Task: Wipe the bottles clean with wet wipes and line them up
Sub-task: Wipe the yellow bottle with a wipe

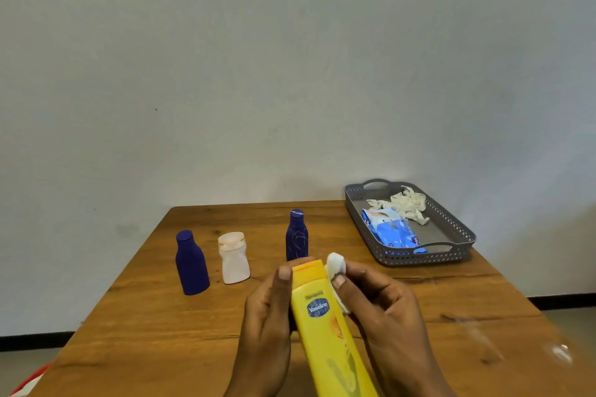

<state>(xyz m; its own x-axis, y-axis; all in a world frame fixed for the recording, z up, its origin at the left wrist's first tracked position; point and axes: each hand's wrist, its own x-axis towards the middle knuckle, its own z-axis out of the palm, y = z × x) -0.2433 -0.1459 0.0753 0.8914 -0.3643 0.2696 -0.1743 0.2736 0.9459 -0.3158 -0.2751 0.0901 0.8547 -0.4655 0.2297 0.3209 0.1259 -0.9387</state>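
A tall yellow Vaseline bottle (325, 325) is held above the near part of the wooden table (145, 316), cap end pointing away from me. My left hand (267, 325) grips its left side. My right hand (383, 309) presses a folded white wet wipe (336, 264) against the bottle's upper right edge. Three bottles stand upright further back: a dark blue one (191, 263) at the left, a short white one (233, 258) beside it, and a second dark blue one (296, 235) just behind the yellow bottle's cap.
A grey perforated tray (458, 235) sits at the table's back right corner, holding a blue wet-wipe pack (392, 227) and crumpled used wipes (404, 203). A plain wall rises behind the table. Something red (29, 380) shows on the floor at bottom left.
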